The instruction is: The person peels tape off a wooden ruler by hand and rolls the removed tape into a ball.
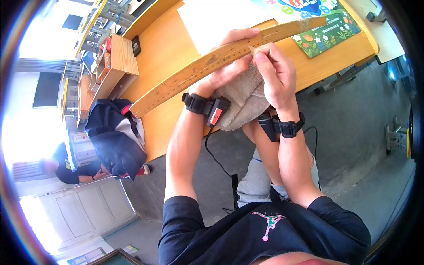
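A long wooden ruler [194,74] with printed markings slants across the desk, its middle held up in front of me. My left hand [225,73] grips it, with the fingers at its far edge and the thumb side along its near edge. Close beside the ruler's near edge, my right hand [276,73] is closed in a pinch. A small pale tip shows at its fingers, but I cannot make out what it is. Beneath both hands, a grey-beige cloth [243,99] hangs bunched over the desk's front edge, partly hidden by them.
White paper [203,26] and a green flowered booklet [327,35] lie on the desk [154,66]. A small black object [136,46] sits by a wooden box [119,59] at left. A dark jacket [115,137] hangs at the left edge. Another person's arm [88,177] shows beyond it.
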`<state>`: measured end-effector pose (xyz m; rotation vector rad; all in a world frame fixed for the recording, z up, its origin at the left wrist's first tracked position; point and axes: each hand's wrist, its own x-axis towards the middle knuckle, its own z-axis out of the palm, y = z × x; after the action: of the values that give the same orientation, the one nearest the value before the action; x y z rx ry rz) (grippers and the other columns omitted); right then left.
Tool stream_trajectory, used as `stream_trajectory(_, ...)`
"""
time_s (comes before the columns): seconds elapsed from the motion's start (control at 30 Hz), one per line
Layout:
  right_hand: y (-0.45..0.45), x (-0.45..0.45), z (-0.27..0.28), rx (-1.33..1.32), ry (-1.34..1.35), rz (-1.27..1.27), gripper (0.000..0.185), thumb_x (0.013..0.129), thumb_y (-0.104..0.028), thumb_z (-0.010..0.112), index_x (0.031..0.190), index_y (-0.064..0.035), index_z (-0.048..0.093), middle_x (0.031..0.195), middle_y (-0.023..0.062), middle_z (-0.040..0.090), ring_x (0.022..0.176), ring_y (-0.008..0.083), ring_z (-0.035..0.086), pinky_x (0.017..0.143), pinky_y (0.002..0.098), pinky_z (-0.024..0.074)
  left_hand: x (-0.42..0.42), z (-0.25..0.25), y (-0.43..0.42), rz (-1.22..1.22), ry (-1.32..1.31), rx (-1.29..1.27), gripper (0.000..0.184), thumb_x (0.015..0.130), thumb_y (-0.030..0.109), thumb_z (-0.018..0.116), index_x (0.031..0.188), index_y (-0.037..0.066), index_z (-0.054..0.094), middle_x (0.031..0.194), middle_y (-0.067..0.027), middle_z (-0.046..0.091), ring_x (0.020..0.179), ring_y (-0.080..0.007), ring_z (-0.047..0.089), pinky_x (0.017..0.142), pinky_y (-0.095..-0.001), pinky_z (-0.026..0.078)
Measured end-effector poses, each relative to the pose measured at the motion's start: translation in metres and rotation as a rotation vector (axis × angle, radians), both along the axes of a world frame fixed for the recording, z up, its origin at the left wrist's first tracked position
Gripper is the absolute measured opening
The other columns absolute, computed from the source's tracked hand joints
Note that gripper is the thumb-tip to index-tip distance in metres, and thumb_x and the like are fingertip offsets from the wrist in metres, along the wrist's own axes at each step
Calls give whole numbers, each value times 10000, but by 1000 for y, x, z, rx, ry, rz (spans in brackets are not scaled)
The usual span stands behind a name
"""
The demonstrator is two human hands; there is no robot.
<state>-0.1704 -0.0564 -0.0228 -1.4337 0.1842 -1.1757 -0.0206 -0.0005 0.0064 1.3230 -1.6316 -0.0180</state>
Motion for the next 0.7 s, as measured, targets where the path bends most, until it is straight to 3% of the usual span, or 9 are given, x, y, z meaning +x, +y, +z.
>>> stream_trajectory(0.07,0,0,0,14,3,8,181,1000,-140,557,871,-15,580,634,-57,436,584,22,360,510,223,289,1,0,1,-4,2,-1,390,784,102,675,1174,108,669,801,-89,697,640,-205,660,633,-333,542)
stream_trajectory(0.13,0,-1,-1,14,7,18,189,1003,-145,554,869,-14,580,638,-56,438,587,21,363,512,223,290,1,4,3,-22,-58,29,329,855,95,649,1181,51,649,957,-100,745,728,-171,701,674,-306,566)
stream_trajectory(0.37,1,-3,2,60,12,43,196,1000,-144,551,864,-7,581,642,-48,453,590,25,374,514,225,297,0,4,2,-38,-57,19,331,841,83,651,1170,46,653,975,-104,740,735,-182,704,678,-307,568)
stream_trajectory(0.43,1,-3,1,60,11,42,189,996,-133,548,862,-4,582,646,-43,466,589,29,383,516,227,301,-1,3,2,-24,16,24,391,794,124,697,1182,87,669,885,-88,718,718,-171,669,678,-312,549)
stream_trajectory(0.57,2,-4,3,64,19,48,182,992,-122,545,861,-1,583,656,-38,478,595,30,391,521,226,309,-1,4,2,-29,15,12,390,794,124,694,1182,85,670,889,-90,719,724,-174,671,686,-310,550)
stream_trajectory(0.63,3,-5,5,66,13,54,180,992,-120,545,862,-1,583,663,-34,489,601,30,398,526,222,316,-1,7,3,-47,-17,31,357,815,81,656,1172,68,658,1015,-109,741,771,-197,713,708,-321,573)
stream_trajectory(0.7,2,-5,5,58,17,53,180,991,-121,546,863,0,584,664,-32,492,601,29,400,528,221,319,-1,7,3,-41,-20,28,358,815,83,655,1173,69,658,1019,-111,741,784,-200,716,720,-323,574)
